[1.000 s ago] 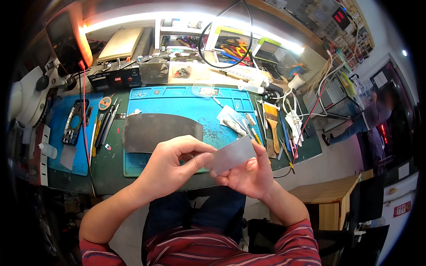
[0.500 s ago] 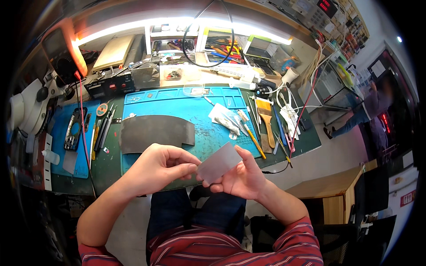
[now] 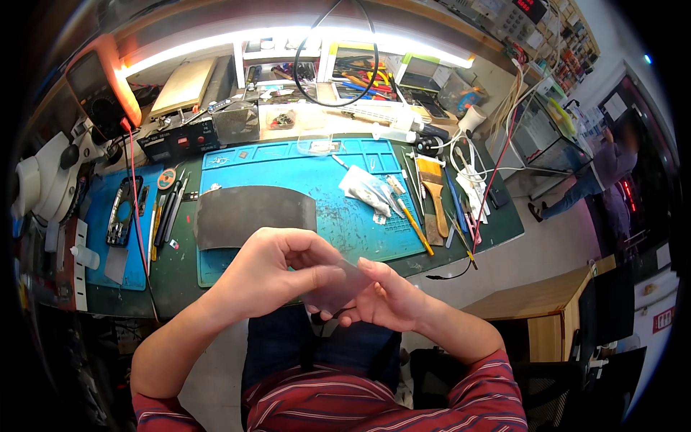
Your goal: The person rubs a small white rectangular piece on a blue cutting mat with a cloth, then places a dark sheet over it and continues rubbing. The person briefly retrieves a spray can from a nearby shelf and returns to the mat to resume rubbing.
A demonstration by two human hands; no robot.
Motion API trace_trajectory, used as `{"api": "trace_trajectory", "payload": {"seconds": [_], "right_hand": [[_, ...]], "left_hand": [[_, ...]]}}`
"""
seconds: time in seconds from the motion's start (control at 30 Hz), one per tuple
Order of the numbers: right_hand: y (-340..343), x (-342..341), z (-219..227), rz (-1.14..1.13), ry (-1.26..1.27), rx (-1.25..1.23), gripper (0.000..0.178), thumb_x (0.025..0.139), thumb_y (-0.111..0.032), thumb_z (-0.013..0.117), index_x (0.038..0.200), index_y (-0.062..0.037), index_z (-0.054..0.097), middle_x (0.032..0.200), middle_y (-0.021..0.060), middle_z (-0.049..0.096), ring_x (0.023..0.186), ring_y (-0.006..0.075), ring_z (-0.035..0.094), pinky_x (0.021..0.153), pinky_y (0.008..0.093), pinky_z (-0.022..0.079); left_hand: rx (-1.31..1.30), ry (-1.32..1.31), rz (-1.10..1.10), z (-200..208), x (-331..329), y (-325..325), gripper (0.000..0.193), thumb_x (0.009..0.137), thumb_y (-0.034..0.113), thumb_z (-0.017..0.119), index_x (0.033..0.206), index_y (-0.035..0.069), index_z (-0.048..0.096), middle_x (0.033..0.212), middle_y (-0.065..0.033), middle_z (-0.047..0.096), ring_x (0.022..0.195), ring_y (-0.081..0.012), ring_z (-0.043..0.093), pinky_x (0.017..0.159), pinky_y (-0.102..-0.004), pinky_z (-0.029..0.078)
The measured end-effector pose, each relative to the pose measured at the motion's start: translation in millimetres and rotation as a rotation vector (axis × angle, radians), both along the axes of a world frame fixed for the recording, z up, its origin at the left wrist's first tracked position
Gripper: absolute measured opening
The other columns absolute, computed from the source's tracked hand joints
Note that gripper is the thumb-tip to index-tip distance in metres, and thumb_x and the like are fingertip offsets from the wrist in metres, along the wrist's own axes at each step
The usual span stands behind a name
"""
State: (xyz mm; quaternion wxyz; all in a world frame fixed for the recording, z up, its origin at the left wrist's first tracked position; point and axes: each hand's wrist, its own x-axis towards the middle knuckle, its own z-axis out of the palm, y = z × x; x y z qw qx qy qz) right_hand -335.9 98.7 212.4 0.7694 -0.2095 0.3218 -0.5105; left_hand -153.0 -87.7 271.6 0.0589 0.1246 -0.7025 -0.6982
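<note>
A thin grey rectangular sheet (image 3: pixel 340 291) is held up over the bench's front edge, its face slightly blurred. My right hand (image 3: pixel 392 297) grips it by the right side, thumb at the upper edge and fingers underneath. From the left, my left hand (image 3: pixel 270 273) closes over its other end, the thumb lying across the face and the fingers partly hidden behind. Beyond my left hand, a larger dark, curved sheet (image 3: pixel 252 216) rests on the blue work mat (image 3: pixel 331 248).
Right of the mat lie a flat brush (image 3: pixel 432 183), a yellow-handled tool (image 3: pixel 416 227) and tweezers. A crumpled white packet (image 3: pixel 363 191) sits on the mat. To the left are a phone frame (image 3: pixel 121 212), pens and a microscope (image 3: pixel 47 176). Another person (image 3: pixel 612 162) stands far right.
My left hand has moved right and over the grey sheet, its thumb now across the face. The sheet has tilted and shifted slightly left and down.
</note>
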Motion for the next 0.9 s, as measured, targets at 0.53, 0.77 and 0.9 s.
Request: {"api": "trace_trajectory", "payload": {"seconds": [0.53,0.77,0.9], "right_hand": [[2.1,-13.2,-8.9,-0.145,-0.264,-0.155,0.082,0.114,-0.070,0.039,0.161,-0.0034,0.055,0.154,0.0191,0.067,0.134,0.0348,0.069,0.105,0.0437,0.055],[-0.6,-8.3,17.0,-0.249,-0.045,0.002,0.087,0.114,-0.071,0.038,0.161,0.0008,0.056,0.156,0.0254,0.064,0.140,0.0477,0.064,0.104,0.0526,0.057],[0.8,-30.7,11.2,-0.191,0.055,-0.133,0.079,0.119,-0.061,0.033,0.150,0.0040,0.064,0.139,0.0238,0.075,0.129,0.0373,0.073,0.099,0.0440,0.061]], "left_hand": [[0.133,-0.010,0.083,-13.6,12.3,-2.4,0.013,0.106,0.007,0.080,0.113,-0.004,0.078,0.102,-0.0064,0.081,0.094,-0.0100,0.076,0.086,-0.0268,0.062],[0.098,0.016,0.147,-18.4,14.9,-4.5,0.019,0.108,0.012,0.078,0.111,-0.006,0.079,0.099,-0.0047,0.082,0.090,-0.0043,0.072,0.080,-0.0241,0.060],[-0.137,0.057,0.190,-10.2,17.5,-2.7,0.013,0.104,0.009,0.080,0.106,-0.004,0.080,0.098,-0.0057,0.081,0.088,-0.0097,0.074,0.077,-0.0271,0.060]]}}
